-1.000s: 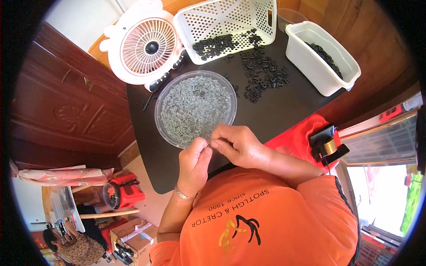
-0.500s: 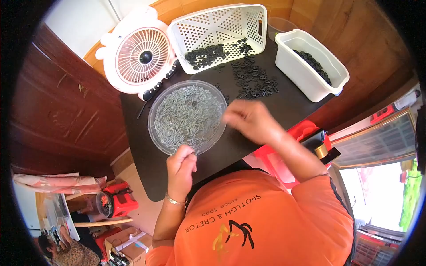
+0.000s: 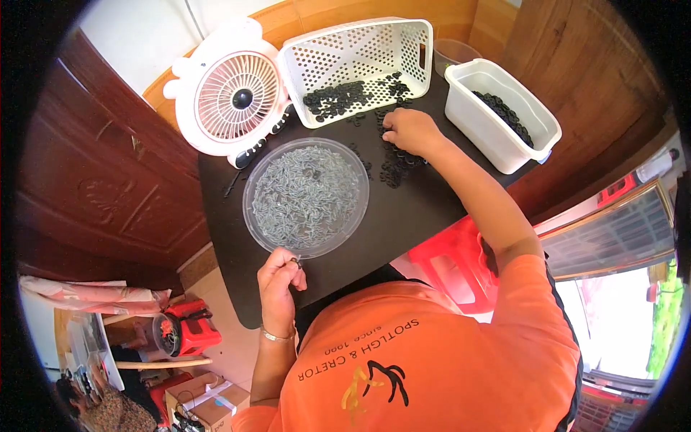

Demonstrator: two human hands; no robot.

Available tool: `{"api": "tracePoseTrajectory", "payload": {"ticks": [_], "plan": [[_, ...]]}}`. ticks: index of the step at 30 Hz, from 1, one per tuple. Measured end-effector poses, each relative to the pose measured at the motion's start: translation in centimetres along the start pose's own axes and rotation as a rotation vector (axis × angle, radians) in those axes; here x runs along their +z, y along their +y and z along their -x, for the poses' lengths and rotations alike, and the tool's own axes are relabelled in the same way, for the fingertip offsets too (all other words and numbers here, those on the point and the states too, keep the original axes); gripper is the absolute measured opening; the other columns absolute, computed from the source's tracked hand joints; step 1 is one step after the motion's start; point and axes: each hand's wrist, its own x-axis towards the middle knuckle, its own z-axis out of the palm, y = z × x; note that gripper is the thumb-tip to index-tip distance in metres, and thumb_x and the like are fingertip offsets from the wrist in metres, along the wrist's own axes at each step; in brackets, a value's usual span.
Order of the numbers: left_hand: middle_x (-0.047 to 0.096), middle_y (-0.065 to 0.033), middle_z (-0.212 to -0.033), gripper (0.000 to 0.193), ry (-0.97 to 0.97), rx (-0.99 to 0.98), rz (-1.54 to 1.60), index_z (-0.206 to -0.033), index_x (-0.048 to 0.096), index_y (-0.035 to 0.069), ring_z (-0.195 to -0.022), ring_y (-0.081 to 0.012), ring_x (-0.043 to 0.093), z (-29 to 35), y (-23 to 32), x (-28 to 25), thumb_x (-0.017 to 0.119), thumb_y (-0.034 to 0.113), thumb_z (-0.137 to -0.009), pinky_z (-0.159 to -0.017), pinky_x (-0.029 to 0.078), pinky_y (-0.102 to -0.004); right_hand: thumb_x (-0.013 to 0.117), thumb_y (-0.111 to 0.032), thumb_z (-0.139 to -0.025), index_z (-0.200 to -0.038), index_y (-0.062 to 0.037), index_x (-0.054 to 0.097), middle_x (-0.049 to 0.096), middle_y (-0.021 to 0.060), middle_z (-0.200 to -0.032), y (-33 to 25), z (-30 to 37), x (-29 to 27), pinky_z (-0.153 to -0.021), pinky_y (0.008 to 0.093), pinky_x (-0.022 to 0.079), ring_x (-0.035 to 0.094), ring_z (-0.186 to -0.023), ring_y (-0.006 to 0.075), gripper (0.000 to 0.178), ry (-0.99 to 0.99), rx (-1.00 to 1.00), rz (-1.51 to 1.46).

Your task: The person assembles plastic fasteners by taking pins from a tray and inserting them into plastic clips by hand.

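My left hand [image 3: 279, 282] is closed near the table's front edge, pinching a small black ring-shaped part [image 3: 296, 263] between thumb and fingers. Just beyond it stands a round clear tub [image 3: 253, 223] filled with small grey-blue slivers, a few dark bits lying among them. My right hand [image 3: 413, 132] reaches across to the loose heap of black ring-shaped parts [image 3: 392, 173] on the dark table. Its fingers are bent together down at the heap, and whatever lies between them is hidden.
At the back, a white perforated basket [image 3: 360, 36] lies tipped toward me with black parts inside. A white bin [image 3: 481, 140] of black parts stands to the right, a pink-and-white fan [image 3: 237, 93] at the back left. Below the table's right edge is a red stool [image 3: 461, 266]. Someone sits at lower left.
My right hand has moved from beside the tub's right rim away to the heap of black parts. My left hand has shifted slightly left and toward me, still pinching its small part.
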Motion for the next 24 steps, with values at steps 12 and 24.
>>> {"api": "tracePoseTrajectory", "payload": {"ticks": [12, 24], "plan": [[0.043, -0.0016, -0.058, 0.013, -0.036, 0.011, -0.006, -0.073, 0.048, 0.003, -0.051, -0.0111, 0.042, -0.3, 0.2, 0.6, 0.047, 0.012, -0.082, -0.049, 0.036, -0.0248, 0.067, -0.015, -0.073, -0.088, -0.0067, 0.063, 0.064, 0.014, -0.087, 0.5, -0.3, 0.4, -0.076, 0.0419, 0.048, 0.061, -0.083, 0.0329, 0.018, -0.102, 0.038, -0.066], [0.047, -0.0034, -0.063, 0.016, -0.117, 0.134, 0.0, -0.081, 0.049, 0.002, -0.055, -0.0121, 0.045, -1.5, 2.4, 3.8, 0.048, 0.016, -0.088, -0.052, 0.037, -0.024, 0.063, -0.002, -0.08, -0.101, -0.0021, 0.06, 0.059, 0.0001, -0.086, -10.6, 7.1, -1.8, -0.071, 0.0225, 0.046, 0.054, -0.075, 0.0078, 0.021, -0.371, 0.053, -1.552]]}}
